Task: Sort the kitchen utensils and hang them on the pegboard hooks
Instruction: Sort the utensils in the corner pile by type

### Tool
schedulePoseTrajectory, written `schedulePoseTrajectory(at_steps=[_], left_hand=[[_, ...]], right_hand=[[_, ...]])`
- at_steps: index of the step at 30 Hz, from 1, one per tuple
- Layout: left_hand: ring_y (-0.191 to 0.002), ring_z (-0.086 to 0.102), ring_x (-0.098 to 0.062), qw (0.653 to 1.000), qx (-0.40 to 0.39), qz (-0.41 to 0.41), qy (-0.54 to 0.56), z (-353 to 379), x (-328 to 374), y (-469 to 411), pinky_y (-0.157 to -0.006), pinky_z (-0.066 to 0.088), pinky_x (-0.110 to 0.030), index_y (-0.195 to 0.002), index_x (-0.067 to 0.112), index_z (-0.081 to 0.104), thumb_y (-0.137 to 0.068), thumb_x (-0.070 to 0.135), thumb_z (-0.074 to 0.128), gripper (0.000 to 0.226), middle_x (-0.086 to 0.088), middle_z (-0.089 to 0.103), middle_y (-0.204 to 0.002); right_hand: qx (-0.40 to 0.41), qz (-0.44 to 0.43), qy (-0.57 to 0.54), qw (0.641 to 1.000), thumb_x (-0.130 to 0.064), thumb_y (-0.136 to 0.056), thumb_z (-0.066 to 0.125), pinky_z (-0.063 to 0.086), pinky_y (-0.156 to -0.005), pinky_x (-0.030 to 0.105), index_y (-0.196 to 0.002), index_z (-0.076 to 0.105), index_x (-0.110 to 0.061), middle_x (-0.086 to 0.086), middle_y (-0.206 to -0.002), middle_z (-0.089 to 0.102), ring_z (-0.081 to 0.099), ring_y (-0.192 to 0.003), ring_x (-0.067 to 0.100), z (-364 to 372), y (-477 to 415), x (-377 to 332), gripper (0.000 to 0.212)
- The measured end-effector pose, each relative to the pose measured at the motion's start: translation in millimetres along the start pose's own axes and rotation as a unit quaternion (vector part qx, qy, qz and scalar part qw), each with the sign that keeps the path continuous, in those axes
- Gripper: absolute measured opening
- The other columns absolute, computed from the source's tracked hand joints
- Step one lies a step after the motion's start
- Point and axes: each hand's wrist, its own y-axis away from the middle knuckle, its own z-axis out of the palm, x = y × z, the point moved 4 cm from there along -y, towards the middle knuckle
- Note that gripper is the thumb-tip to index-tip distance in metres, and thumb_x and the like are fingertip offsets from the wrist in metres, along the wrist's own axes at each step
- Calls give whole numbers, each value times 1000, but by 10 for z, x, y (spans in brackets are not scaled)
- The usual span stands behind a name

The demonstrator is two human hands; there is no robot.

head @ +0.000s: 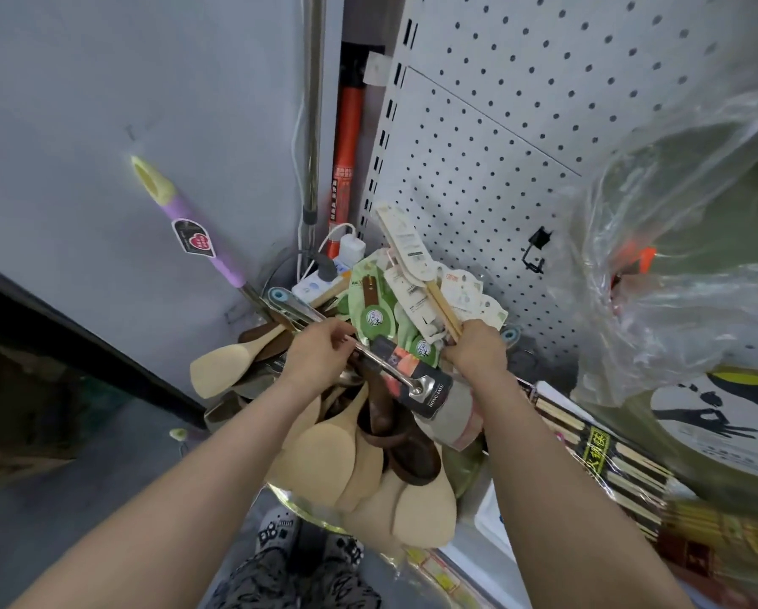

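A heap of utensils fills the middle of the head view: pale wooden spatulas (324, 450), dark wooden spoons (408, 454) and green-carded packs (375, 318). My left hand (320, 353) grips the shaft of a steel utensil (395, 375) that carries a black label card and lies across the heap. My right hand (478, 345) holds a light wooden-handled utensil (412, 257) with a white card; it points up and left toward the pegboard (500, 138). One black hook (537, 250) sticks out of the board, bare.
A purple-and-yellow handle (184, 217) leans on the grey wall at left. A steel pole (313, 103) and an orange tube (346, 138) stand in the corner above a power strip (320, 285). Clear plastic bags (676, 239) and packed chopsticks (605, 459) crowd the right.
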Motion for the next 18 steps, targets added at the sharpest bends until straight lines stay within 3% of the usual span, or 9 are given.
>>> schedulePoseTrajectory(at_steps=[5,8,12,18], left_hand=[[-97,62,-18,1000,14,-16,-3,7,-49,-47,-88,49,-32,-112,19,69,-90,16,63,23,1,69,-108],[-98,62,-17,1000,12,-24,-8,-5,-66,-66,-88,49,-31,-112,22,69,-91,18,63,22,4,69,-109],[-99,63,-18,999,0,-31,-12,-19,-61,-80,-88,49,-31,-110,23,68,-91,19,63,20,3,69,-108],[-108,61,-22,998,-26,-44,-46,-49,-42,-115,-93,49,-34,-112,24,68,-92,21,61,21,2,69,-112]], right_hand=[[3,-27,31,999,-26,-96,59,47,-83,38,-120,56,-11,16,-119,63,58,-111,35,71,-8,-25,28],[13,-57,61,996,-28,-99,51,43,-78,39,-129,49,-17,17,-118,62,55,-111,36,20,22,-69,32],[51,-108,116,986,-21,-101,46,37,-70,35,-130,47,-19,17,-112,63,55,-105,35,-160,77,-202,29],[40,-128,102,986,-14,-98,49,38,-68,35,-130,47,-21,14,-109,64,61,-99,35,-253,199,-531,33]])
